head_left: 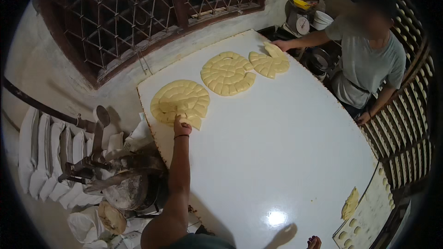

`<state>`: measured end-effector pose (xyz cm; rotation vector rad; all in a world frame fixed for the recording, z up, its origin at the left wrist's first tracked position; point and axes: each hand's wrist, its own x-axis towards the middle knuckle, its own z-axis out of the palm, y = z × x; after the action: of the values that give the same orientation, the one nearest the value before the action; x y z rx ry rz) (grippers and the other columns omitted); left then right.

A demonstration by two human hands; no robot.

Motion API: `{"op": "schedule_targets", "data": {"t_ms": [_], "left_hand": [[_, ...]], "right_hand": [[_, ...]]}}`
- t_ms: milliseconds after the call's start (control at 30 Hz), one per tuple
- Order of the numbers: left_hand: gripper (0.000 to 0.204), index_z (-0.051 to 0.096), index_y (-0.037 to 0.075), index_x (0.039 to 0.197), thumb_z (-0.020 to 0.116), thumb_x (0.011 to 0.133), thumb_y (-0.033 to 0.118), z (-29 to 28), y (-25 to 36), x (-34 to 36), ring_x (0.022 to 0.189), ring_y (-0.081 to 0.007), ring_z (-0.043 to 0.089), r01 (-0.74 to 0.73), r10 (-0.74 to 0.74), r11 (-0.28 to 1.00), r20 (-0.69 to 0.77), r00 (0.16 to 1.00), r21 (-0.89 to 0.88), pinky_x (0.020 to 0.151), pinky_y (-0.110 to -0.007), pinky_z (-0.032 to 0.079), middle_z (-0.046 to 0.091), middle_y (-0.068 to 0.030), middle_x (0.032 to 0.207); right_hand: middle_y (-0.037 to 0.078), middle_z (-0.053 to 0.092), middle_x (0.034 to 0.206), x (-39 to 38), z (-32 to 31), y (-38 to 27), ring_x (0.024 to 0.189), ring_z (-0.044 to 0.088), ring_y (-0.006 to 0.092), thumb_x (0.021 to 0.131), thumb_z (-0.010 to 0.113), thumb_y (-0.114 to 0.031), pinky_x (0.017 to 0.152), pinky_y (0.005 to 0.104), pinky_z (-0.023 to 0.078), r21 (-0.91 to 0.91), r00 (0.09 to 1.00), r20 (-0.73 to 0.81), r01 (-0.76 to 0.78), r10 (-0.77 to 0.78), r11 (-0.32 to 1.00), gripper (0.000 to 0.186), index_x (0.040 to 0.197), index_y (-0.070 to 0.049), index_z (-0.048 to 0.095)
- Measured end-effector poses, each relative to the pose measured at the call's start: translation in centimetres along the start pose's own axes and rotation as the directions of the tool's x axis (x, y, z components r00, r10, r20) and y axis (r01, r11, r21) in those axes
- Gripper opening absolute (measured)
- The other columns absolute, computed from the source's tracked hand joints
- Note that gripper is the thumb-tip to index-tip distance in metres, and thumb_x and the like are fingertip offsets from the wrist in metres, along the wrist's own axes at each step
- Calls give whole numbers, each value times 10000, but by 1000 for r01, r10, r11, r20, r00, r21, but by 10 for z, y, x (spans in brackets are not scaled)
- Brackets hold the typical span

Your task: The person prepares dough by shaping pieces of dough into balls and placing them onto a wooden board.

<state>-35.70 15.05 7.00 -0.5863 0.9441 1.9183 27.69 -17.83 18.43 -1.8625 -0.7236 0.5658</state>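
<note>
A round, flat slab of pale yellow dough, scored into many blocks, lies at the left end of the white table. My left hand is closed on a dough wedge at its near edge, the arm stretched far forward. My right hand only just enters at the lower edge, with its fingers curled and nothing visible in them. Beside the first slab lies a second scored dough round with a notch on its right. A third, smaller dough round is at the far right, where a co-worker's hand holds a dough piece.
A co-worker stands at the table's far right side. Racks of dough pieces rise behind. A tray with small dough rounds and a dough lump are at the near right. A machine and stacked sacks stand left.
</note>
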Motion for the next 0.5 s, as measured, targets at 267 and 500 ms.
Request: {"op": "schedule_targets", "data": {"t_ms": [267,500], "left_hand": [[645,429,85,1298,669,708,-17,1,-8,-3,958,-188,504,-541,454,522,321,831,659,803,-301,449,498,-47,1142],[757,271,133,1397,572,760,-144,-43,-29,-25,1199,-283,440,-375,262,898,404,877,231,980,-421,435,402,-96,1332]], "right_hand": [[167,638,966,-16,9,9,880,614,242,910,571,-205,786,359,533,-2,999,-48,-22,22,1000,287,1017,58,611],[170,635,959,-26,5,9,865,616,235,914,572,-205,784,350,535,43,998,-40,44,-42,998,286,1016,60,607]]}}
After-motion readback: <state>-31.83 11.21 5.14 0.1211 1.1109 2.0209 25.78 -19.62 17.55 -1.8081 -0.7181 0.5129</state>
